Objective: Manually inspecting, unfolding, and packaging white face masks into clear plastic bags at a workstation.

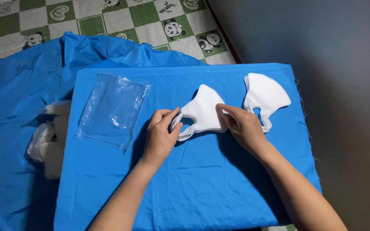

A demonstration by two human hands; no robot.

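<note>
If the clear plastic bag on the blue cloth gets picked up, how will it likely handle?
The clear plastic bag looks thin and crinkled, so it is probably floppy and very light. Its glossy film may be slippery. It lies flat and seems empty, so a push would likely slide or bunch it.

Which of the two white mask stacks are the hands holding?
The nearer white mask stack, held between left hand and right hand; the farther stack lies untouched.

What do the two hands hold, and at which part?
Both hold one white face mask: left hand at its ear-loop end, right hand at its right edge.
</note>
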